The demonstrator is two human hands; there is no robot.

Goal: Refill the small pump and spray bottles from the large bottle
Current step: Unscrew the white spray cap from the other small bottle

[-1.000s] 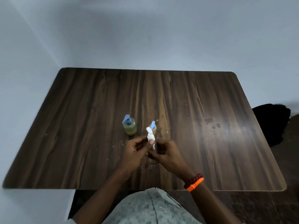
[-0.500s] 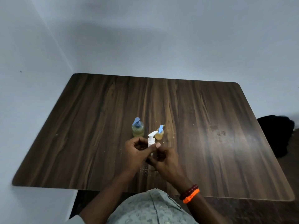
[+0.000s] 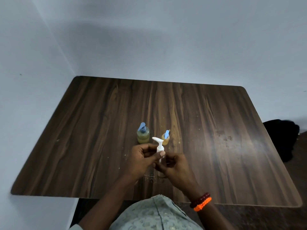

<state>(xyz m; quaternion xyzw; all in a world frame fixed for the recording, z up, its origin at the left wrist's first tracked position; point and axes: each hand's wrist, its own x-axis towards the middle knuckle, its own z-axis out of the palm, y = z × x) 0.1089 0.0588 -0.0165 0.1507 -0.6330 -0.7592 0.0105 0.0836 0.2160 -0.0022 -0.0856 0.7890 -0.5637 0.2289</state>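
**White pump head pinched over a small bottle, center-bottom of frame**

Head view: left hand [image 3: 141, 159] at lower center, thumb and fingers closed on the collar of a white pump head [image 3: 159, 145]; nozzle points to upper left of frame. Right hand [image 3: 172, 165] just right of it, fingers curled around something below the pump, probably a small clear bottle, mostly hidden, can't confirm. Pump's dip tube runs down between the two hands. Both hands low over the dark wood table [image 3: 216, 130].

Just above the hands: large bottle with blue pump [image 3: 143, 136], yellowish liquid, upright on the table. To its right, near it but apart, small amber bottle with blue top [image 3: 165, 137], upright.

Red bead bracelet [image 3: 200, 199] and orange band [image 3: 202, 205] on right wrist, lower right. Patterned grey-green shirt [image 3: 156, 214] at bottom edge. Dark object [image 3: 282, 138] on floor at right edge. Crumbs scattered on table near the hands.
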